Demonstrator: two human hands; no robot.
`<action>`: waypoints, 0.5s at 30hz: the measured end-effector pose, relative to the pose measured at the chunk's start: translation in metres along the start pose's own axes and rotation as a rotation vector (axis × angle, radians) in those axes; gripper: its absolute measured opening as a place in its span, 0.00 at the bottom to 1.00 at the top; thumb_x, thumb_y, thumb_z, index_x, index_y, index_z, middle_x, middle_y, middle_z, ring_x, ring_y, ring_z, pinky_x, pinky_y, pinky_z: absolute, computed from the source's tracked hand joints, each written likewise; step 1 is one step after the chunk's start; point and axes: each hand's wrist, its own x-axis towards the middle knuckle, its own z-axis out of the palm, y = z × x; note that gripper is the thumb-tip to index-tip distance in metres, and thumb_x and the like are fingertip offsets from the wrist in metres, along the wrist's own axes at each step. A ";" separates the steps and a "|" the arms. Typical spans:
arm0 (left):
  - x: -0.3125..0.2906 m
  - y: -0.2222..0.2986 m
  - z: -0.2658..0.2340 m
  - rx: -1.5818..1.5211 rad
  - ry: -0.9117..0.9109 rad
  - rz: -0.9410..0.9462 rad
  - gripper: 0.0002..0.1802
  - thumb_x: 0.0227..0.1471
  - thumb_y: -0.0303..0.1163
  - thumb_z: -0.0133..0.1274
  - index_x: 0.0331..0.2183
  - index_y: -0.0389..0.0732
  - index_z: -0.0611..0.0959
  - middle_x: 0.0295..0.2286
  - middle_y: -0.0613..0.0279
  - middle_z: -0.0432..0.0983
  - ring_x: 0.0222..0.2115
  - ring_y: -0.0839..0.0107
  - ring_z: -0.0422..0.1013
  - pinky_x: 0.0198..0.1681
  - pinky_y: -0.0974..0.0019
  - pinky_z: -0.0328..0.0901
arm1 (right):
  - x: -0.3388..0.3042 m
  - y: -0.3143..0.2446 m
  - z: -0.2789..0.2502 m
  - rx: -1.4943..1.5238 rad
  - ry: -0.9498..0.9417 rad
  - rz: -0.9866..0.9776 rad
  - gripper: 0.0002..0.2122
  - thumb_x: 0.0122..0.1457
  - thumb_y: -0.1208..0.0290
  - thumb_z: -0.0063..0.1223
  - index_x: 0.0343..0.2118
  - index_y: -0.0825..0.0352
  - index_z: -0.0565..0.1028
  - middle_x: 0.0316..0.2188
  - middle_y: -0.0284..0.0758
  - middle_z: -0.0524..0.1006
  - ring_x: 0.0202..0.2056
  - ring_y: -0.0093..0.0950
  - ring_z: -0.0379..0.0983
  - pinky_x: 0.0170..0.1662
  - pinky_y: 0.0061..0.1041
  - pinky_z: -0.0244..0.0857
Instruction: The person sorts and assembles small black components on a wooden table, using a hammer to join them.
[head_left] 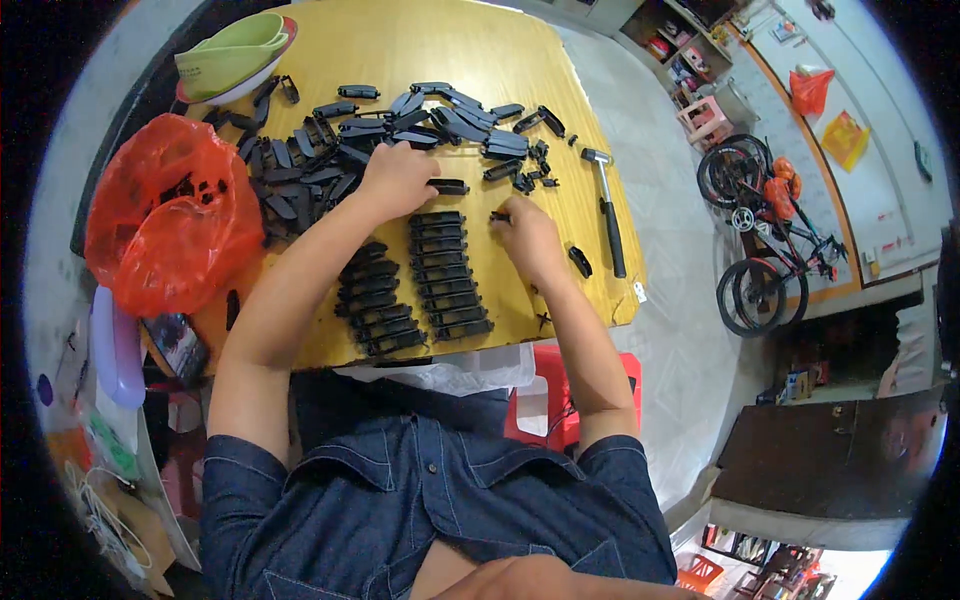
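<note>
beyond the rowed casings (441, 258) on the counter (490, 40), a black casing (453, 187) is grasped by the fingers (428, 167) of the left hand (395, 180); a small dark part (498, 216) is pinched by the right hand (530, 240).

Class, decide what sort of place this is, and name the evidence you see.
Probably a home or small workshop used for handwork: rows of black parts and a hammer lie on a table, and a bicycle is parked nearby.
</note>
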 end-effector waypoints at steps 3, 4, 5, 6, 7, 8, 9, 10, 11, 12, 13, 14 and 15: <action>-0.004 -0.001 -0.002 0.095 -0.172 -0.038 0.11 0.40 0.39 0.56 0.31 0.49 0.82 0.31 0.67 0.75 0.38 0.65 0.68 0.38 0.58 0.60 | 0.006 -0.002 0.006 -0.066 0.026 -0.051 0.05 0.47 0.72 0.51 0.26 0.66 0.73 0.27 0.40 0.74 0.32 0.40 0.71 0.35 0.36 0.65; -0.005 -0.001 -0.001 0.073 -0.172 -0.018 0.12 0.41 0.40 0.56 0.31 0.49 0.82 0.31 0.67 0.76 0.38 0.66 0.68 0.38 0.57 0.60 | 0.011 -0.004 0.008 -0.066 0.023 -0.050 0.05 0.47 0.72 0.51 0.26 0.66 0.73 0.27 0.40 0.74 0.32 0.40 0.71 0.35 0.36 0.65; -0.005 -0.001 0.000 0.072 -0.174 -0.018 0.12 0.41 0.40 0.56 0.31 0.49 0.82 0.31 0.67 0.76 0.38 0.66 0.68 0.38 0.57 0.60 | 0.019 -0.006 0.011 0.021 0.107 -0.172 0.03 0.47 0.74 0.50 0.25 0.66 0.73 0.26 0.39 0.74 0.32 0.40 0.70 0.35 0.35 0.65; -0.006 -0.002 0.000 0.062 -0.159 -0.003 0.12 0.40 0.40 0.56 0.31 0.50 0.82 0.30 0.67 0.76 0.38 0.66 0.68 0.38 0.57 0.61 | 0.028 -0.011 0.014 0.111 0.190 -0.299 0.02 0.47 0.76 0.49 0.24 0.65 0.73 0.25 0.38 0.74 0.32 0.39 0.70 0.34 0.35 0.65; -0.006 -0.002 0.000 0.052 -0.142 0.013 0.12 0.40 0.40 0.56 0.31 0.50 0.82 0.30 0.67 0.76 0.38 0.66 0.69 0.38 0.57 0.61 | 0.033 -0.018 0.014 0.117 0.172 -0.333 0.03 0.47 0.78 0.47 0.23 0.65 0.74 0.24 0.37 0.74 0.32 0.38 0.70 0.34 0.34 0.65; -0.007 -0.002 0.001 0.055 -0.143 0.008 0.12 0.40 0.40 0.56 0.31 0.50 0.82 0.30 0.67 0.76 0.38 0.66 0.69 0.38 0.57 0.61 | 0.037 -0.020 0.018 0.121 0.170 -0.337 0.03 0.47 0.78 0.47 0.23 0.65 0.74 0.24 0.37 0.74 0.32 0.38 0.70 0.34 0.34 0.65; -0.007 -0.002 0.001 0.078 -0.148 0.014 0.13 0.39 0.41 0.57 0.31 0.50 0.82 0.30 0.68 0.76 0.37 0.65 0.69 0.37 0.57 0.62 | 0.041 -0.022 0.021 0.106 0.109 -0.385 0.03 0.46 0.78 0.48 0.23 0.65 0.74 0.25 0.37 0.74 0.32 0.38 0.70 0.34 0.34 0.65; -0.007 -0.003 0.002 0.101 -0.154 0.020 0.13 0.38 0.41 0.58 0.31 0.49 0.82 0.30 0.68 0.76 0.36 0.65 0.69 0.35 0.57 0.63 | 0.045 -0.024 0.024 0.089 0.047 -0.433 0.03 0.45 0.78 0.48 0.23 0.64 0.74 0.25 0.37 0.74 0.32 0.38 0.70 0.34 0.34 0.65; -0.006 -0.003 0.002 0.112 -0.179 0.017 0.13 0.39 0.42 0.57 0.30 0.50 0.82 0.30 0.69 0.76 0.36 0.65 0.69 0.36 0.58 0.62 | 0.047 -0.025 0.026 0.060 0.066 -0.451 0.04 0.45 0.78 0.47 0.23 0.64 0.74 0.25 0.37 0.74 0.32 0.39 0.70 0.34 0.34 0.65; -0.006 -0.002 0.001 0.111 -0.178 0.012 0.13 0.39 0.42 0.57 0.30 0.50 0.82 0.30 0.69 0.76 0.36 0.65 0.69 0.36 0.58 0.62 | 0.047 -0.024 0.026 0.060 0.062 -0.453 0.04 0.45 0.78 0.47 0.23 0.64 0.74 0.25 0.37 0.74 0.32 0.39 0.70 0.34 0.34 0.65; -0.007 -0.002 0.000 0.090 -0.163 0.015 0.13 0.39 0.41 0.57 0.31 0.50 0.83 0.30 0.68 0.76 0.37 0.65 0.69 0.38 0.57 0.61 | 0.047 -0.024 0.027 0.085 0.045 -0.416 0.04 0.45 0.78 0.47 0.23 0.64 0.74 0.25 0.38 0.74 0.33 0.39 0.70 0.34 0.34 0.65; -0.008 -0.001 -0.001 0.069 -0.148 0.018 0.12 0.39 0.41 0.57 0.31 0.51 0.83 0.29 0.67 0.76 0.38 0.66 0.69 0.40 0.57 0.60 | 0.047 -0.023 0.028 0.109 0.028 -0.378 0.04 0.45 0.78 0.47 0.23 0.64 0.74 0.25 0.38 0.74 0.33 0.39 0.70 0.35 0.34 0.65; -0.008 -0.002 -0.001 0.067 -0.149 0.015 0.12 0.39 0.41 0.57 0.31 0.51 0.83 0.29 0.67 0.76 0.38 0.66 0.69 0.40 0.57 0.60 | 0.048 -0.022 0.028 0.109 0.024 -0.379 0.04 0.45 0.78 0.47 0.23 0.64 0.74 0.25 0.38 0.74 0.33 0.39 0.70 0.35 0.34 0.65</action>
